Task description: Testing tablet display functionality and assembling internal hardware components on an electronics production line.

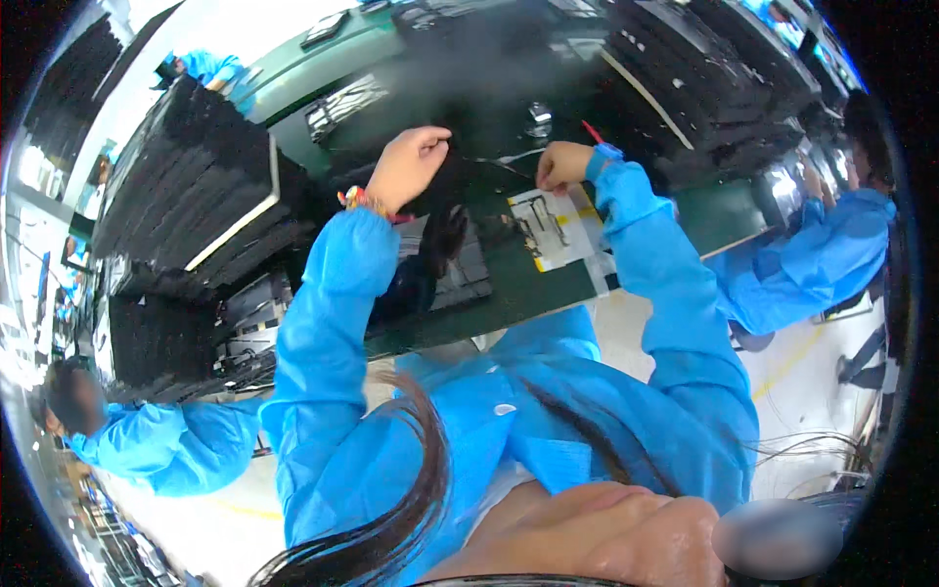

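My left hand [409, 168] is raised over a glossy dark panel [463, 269] that mirrors it. Its fingers are curled together, and whatever they may hold is too small to see. To the right, the fingers of my right hand [564, 166] point down in a pinch, with their tips hidden. Just below that hand lies a white sheet with yellow edges [551, 250], bearing several thin dark strips [548, 223]. A thin pale strip or tool [516, 158] lies between my hands; I cannot tell whether the right fingers touch it.
Tall stacks of black trays [196, 186] stand at the left, more black trays [675, 78] at the far right. A red pen-like stick [592, 131] and a small shiny object [539, 119] lie beyond my right hand. Co-workers in blue sit at left [176, 445] and right [802, 264].
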`<state>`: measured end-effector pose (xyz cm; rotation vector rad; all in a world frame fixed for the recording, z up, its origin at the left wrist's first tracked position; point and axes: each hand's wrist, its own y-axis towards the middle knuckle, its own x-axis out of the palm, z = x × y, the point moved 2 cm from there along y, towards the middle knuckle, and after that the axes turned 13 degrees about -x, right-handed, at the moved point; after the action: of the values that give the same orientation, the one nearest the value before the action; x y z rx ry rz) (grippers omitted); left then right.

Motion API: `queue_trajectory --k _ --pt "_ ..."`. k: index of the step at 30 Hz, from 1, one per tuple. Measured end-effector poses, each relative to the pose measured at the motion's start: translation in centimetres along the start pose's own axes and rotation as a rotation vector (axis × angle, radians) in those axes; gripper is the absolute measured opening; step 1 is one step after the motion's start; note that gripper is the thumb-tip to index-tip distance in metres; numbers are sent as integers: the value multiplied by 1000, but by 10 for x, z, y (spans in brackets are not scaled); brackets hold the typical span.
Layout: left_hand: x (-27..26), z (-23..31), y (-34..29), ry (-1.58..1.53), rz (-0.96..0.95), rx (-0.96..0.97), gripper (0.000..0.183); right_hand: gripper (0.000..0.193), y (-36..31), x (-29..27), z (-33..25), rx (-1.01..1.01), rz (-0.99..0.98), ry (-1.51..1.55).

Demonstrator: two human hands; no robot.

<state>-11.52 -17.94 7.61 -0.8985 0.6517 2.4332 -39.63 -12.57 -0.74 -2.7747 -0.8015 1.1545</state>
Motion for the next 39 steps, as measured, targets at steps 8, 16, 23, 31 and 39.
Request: queue_trajectory --k 8,16,23,31,39 --pt "5 -94 73 -668 -71 -448 30 20 -1 -2 -17 102 -47 17" --pt "27 -145 116 -1131 -83 -541 21 15 -3 -2 -37 166 -32 109" --pt "65 -183 171 -1230 47 -705 25 13 -11 4 -23 135 2 35" --pt "51 -166 183 114 85 -307 73 11 -12 4 -16 99 -18 -5" --pt "23 -202 195 -80 35 -455 90 10 2 0 -28 129 -9 -49"
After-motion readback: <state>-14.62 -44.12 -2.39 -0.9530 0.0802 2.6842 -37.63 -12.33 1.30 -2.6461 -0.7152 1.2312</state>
